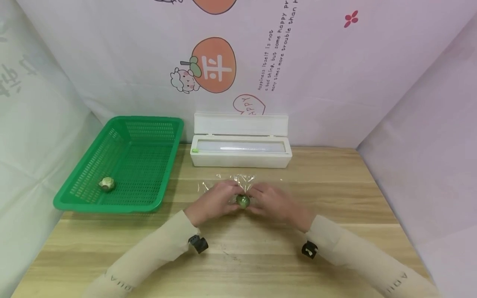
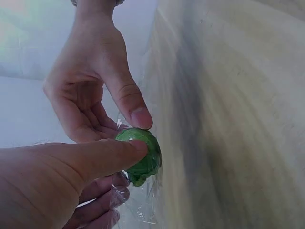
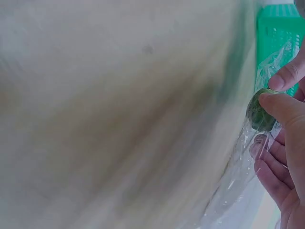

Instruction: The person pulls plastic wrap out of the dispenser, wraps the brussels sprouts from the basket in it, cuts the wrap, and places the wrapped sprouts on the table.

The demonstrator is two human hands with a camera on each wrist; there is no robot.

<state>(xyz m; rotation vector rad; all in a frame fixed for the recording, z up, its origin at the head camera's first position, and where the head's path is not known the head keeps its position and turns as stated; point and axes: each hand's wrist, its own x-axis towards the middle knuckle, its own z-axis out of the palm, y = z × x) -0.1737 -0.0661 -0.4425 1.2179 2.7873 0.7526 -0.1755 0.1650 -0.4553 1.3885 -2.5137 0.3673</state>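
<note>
pinching a brussels sprout (image 1: pixel 243 202) with both hands, i have it in front of the white film dispenser (image 1: pixel 241 161), near that box's middle. clear cling film (image 1: pixel 244 179) lies round the sprout and spreads from it toward the dispenser. my left hand (image 1: pixel 218 200) is narrowed on it, thumb laid on the green leaves and fingers behind the film; my right hand (image 1: pixel 275 205) is drawn in just as close, its thumb against the sprout too. the dispenser's lid (image 1: pixel 241 125) stands raised. left of the dispenser sits a green plastic basket (image 1: pixel 112 207), holding a second, paler sprout (image 1: pixel 107 183). behind the dispenser hangs a white printed cloth (image 1: pixel 320 74) with an orange fruit drawing (image 1: pixel 214 78), and under it runs the wood-grain tabletop (image 1: pixel 346 186).
</note>
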